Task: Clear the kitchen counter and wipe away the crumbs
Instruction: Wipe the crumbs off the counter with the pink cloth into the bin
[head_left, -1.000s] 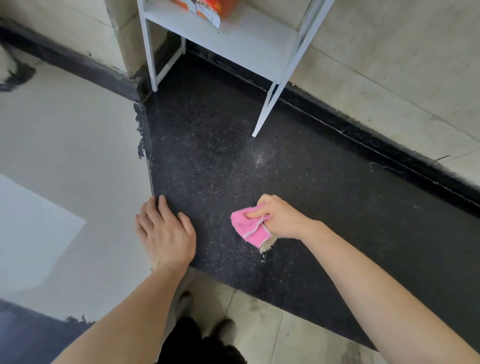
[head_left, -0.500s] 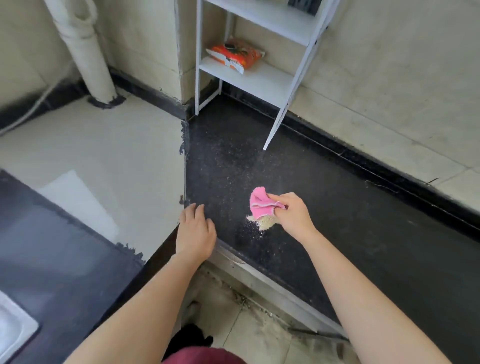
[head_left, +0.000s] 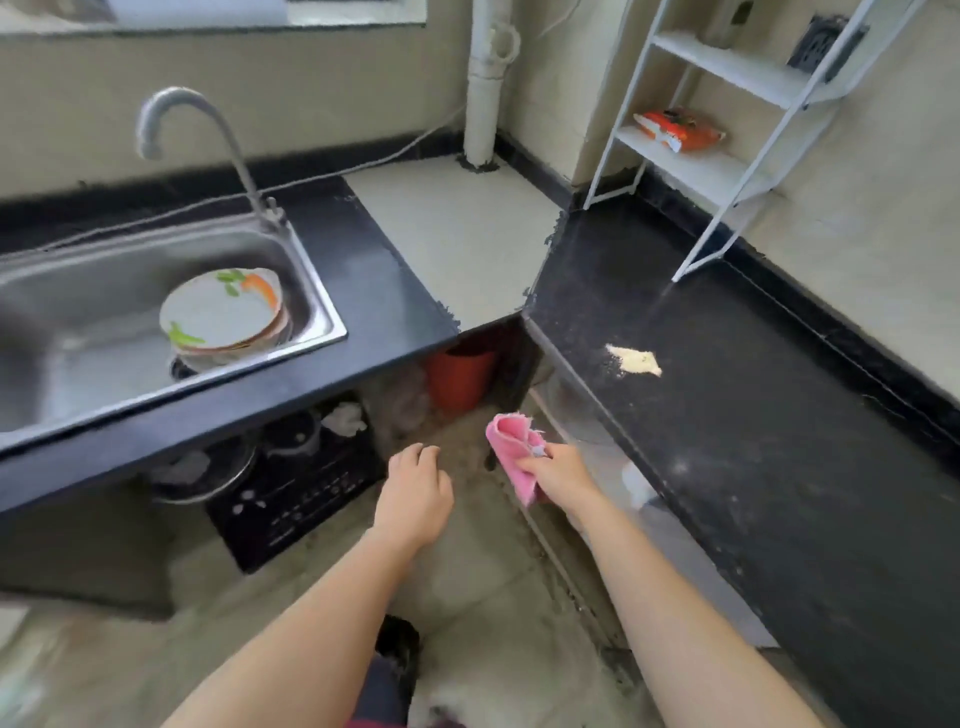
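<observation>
My right hand (head_left: 558, 475) grips a folded pink cloth (head_left: 511, 449), held off the counter over the floor, left of the counter's front edge. My left hand (head_left: 415, 493) hangs beside it with fingers curled downward and nothing visible in it. A small heap of pale crumbs (head_left: 636, 359) lies on the black speckled counter (head_left: 753, 441), up and to the right of the cloth. Fine crumb dust is scattered around the heap.
A white wire shelf rack (head_left: 727, 171) stands at the counter's back corner with an orange packet (head_left: 680, 130) on it. On the left a steel sink (head_left: 306, 291) holds stacked plates (head_left: 223, 312). Under the counter sit an orange bin (head_left: 460, 374), a pot and a black cooktop (head_left: 296, 499).
Both hands have left the counter and dropped toward the floor; the cloth has come off the crumbs, which now lie as a heap. The view has pulled back, showing the sink.
</observation>
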